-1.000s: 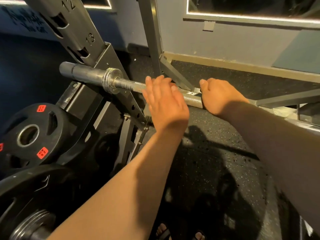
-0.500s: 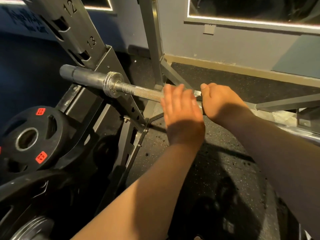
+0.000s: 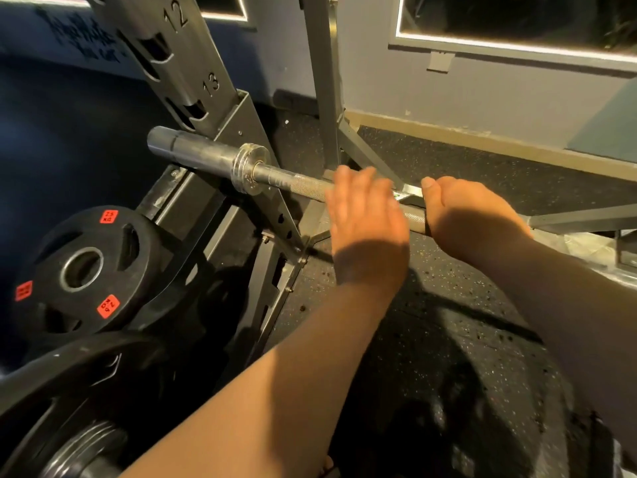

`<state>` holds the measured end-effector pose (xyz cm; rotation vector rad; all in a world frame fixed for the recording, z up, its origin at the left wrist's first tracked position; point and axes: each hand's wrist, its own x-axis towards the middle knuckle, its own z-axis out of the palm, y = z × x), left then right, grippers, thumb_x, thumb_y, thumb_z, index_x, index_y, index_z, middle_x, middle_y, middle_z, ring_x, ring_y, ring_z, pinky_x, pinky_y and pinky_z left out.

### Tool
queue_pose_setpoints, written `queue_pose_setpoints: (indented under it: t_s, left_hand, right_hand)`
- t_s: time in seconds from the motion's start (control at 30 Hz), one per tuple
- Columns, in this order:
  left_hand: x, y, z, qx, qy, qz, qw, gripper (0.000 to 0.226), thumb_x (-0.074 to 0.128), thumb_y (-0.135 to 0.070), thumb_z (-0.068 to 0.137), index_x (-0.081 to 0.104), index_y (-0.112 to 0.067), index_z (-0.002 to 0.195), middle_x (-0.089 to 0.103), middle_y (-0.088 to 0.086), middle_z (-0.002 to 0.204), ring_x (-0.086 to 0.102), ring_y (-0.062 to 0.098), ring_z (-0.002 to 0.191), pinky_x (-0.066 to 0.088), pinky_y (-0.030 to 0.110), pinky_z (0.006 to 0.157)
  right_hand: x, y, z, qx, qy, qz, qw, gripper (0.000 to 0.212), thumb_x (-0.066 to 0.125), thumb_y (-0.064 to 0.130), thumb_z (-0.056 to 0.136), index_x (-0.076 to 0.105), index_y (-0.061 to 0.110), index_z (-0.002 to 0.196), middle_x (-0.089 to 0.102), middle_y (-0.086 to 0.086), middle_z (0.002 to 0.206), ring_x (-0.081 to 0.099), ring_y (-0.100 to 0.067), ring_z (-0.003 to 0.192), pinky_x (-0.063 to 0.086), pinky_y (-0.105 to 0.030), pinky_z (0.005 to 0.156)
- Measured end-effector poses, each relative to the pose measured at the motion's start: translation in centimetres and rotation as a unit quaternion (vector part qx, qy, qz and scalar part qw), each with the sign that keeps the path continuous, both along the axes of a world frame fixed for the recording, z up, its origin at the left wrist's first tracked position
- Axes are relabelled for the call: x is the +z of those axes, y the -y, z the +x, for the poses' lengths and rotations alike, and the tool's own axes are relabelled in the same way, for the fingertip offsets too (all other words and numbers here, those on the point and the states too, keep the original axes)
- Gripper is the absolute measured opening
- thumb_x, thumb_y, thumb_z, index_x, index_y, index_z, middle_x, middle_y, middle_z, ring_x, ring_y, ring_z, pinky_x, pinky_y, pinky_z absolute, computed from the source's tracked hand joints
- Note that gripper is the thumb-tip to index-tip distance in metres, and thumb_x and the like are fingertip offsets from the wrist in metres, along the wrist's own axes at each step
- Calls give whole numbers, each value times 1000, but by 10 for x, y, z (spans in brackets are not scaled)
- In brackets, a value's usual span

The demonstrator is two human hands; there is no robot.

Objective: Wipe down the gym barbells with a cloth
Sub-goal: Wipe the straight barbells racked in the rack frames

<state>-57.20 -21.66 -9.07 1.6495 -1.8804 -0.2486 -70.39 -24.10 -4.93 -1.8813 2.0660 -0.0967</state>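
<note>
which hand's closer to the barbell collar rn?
Left. The left hand lies open over the barbell shaft, with a bare knurled stretch between it and the collar. The right hand grips the shaft farther along, beyond the left hand.

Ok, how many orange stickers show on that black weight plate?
3 orange stickers on the weight plate: one near the top, one at the left edge, one lower right of the hub. Its bottom rim is hidden; there may be more.
</note>
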Motion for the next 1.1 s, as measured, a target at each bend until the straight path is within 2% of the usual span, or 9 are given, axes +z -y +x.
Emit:
queue_pose_setpoints:
  t_s: [0.1,0.17,0.33,0.47,0.67,0.77,0.83,1.0,1.1]
  left_hand:
    - [-4,0,23,-80,79,-3,994,47,21,-27,108,47,-20,146,40,0,157,13,21,156,-11,42,126]
    - [-3,11,43,-27,57,-2,998,48,20,-34,105,47,-29,144,38,-9,157,11,13,155,-12,39,126]
    - [4,25,46,86,-60,-14,994,35,28,-28,105,59,-20,120,51,0,143,20,24,154,-4,40,127]
    - [5,26,47,67,-52,1,996,34,28,-27,104,57,-21,121,49,-1,143,16,22,154,-9,37,125]
    - [1,20,75,-38,-34,0,999,35,36,-25,106,51,-22,138,42,-1,153,15,20,155,6,46,128]
    - [-5,20,98,-82,-5,-18,996,40,43,-21,105,47,-23,145,38,-5,158,16,16,155,2,39,128]
    - [-3,24,102,-92,-2,-19,996,40,43,-19,104,50,-21,143,42,-2,156,21,18,153,3,38,128]
    - [17,55,93,-51,-5,1,999,34,36,-24,98,67,-16,108,62,0,128,46,18,132,10,40,127]
    - [13,60,103,-15,-19,-11,1000,32,39,-21,104,67,-13,119,53,3,146,36,20,144,14,44,127]
  right_hand:
    - [0,-5,-1,-10,12,-18,1000,25,32,14,108,52,4,119,48,-10,90,45,-27,77,47,-43,68]
    - [-2,-3,-4,14,-1,-16,1000,30,32,17,109,48,5,132,49,-9,95,41,-24,80,44,-40,69]
    - [1,-4,-2,34,-29,-23,999,28,32,20,110,46,12,133,55,-7,103,45,-21,85,45,-37,74]
    - [13,-10,23,44,-26,-54,997,29,29,22,109,51,10,125,48,-5,92,48,-24,79,46,-39,70]
    - [6,18,76,4,31,-21,999,55,15,46,110,60,15,120,65,-12,118,61,-34,102,44,-41,83]
    - [-1,16,76,35,-62,-38,997,52,13,39,109,57,15,125,65,-12,116,52,-29,87,37,-38,74]
    - [-2,18,74,81,-115,-22,990,48,15,32,109,49,14,138,63,-12,122,59,-32,96,43,-40,74]
    - [4,25,76,99,-112,16,989,50,31,15,108,22,11,157,55,-17,132,60,-36,115,51,-44,89]
    - [-3,27,69,108,-111,-21,988,38,31,16,107,39,9,144,60,-14,113,62,-33,99,49,-41,75]
